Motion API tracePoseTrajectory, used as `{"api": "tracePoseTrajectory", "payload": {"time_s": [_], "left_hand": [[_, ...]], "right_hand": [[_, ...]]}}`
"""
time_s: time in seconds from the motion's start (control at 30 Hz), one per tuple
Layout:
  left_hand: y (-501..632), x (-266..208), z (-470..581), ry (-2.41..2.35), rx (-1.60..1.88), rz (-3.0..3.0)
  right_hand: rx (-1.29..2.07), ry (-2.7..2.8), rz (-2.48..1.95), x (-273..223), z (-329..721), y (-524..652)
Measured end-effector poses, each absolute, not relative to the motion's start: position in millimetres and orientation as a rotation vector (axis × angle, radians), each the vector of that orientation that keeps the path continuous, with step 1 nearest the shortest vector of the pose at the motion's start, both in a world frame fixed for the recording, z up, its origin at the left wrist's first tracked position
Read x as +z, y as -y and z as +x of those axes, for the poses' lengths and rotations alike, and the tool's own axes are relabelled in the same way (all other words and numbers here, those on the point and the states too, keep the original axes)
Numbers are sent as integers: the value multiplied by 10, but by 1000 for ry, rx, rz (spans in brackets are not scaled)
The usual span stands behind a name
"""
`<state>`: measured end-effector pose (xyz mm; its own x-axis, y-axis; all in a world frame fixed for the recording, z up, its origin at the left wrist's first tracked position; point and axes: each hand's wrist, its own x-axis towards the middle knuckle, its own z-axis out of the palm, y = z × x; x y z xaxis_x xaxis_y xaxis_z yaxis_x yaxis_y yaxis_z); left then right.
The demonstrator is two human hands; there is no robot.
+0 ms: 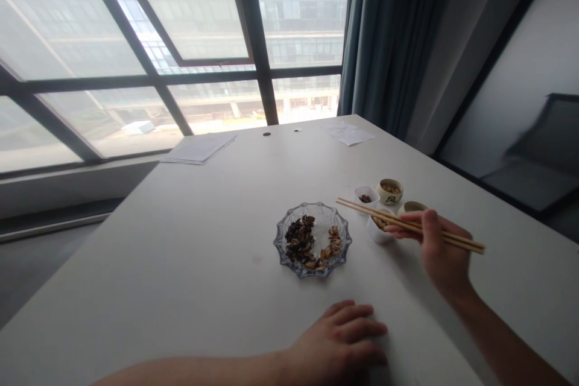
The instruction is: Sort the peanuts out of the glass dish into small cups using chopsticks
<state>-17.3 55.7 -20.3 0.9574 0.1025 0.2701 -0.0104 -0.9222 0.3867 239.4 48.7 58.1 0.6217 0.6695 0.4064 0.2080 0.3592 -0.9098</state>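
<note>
In my right hand (446,250) is a pair of wooden chopsticks (375,213), their tips pointing left, above the table and just right of the glass dish. My left hand (339,338) rests palm down on the table with its fingers a little apart, in front of the dish. The scalloped clear glass dish (283,256) holds dark dried pieces (300,238) on its left and lighter brown pieces (333,243) on its right. Below the chopsticks stands a white cup (380,234) with brown pieces in it, partly hidden by them.
A small white container (371,193) with dark bits stands beside a cream round pot (389,198) with a black mark. Another cream pot (411,207) is partly covered by my right hand. Papers (199,149) and a crumpled sheet (348,132) lie near the window-side edge.
</note>
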Motion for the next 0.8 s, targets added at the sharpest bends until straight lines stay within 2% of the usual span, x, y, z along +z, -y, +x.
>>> {"api": "tracePoseTrajectory", "payload": {"time_s": [0.33,0.8], "left_hand": [[-566,-206,-160,-64,362,2739],[-548,-208,-155,-69,375,2764]], "right_hand": [[719,1107,-1109,459,2042,-425],[858,1307,-978,354,1991,-464]]}}
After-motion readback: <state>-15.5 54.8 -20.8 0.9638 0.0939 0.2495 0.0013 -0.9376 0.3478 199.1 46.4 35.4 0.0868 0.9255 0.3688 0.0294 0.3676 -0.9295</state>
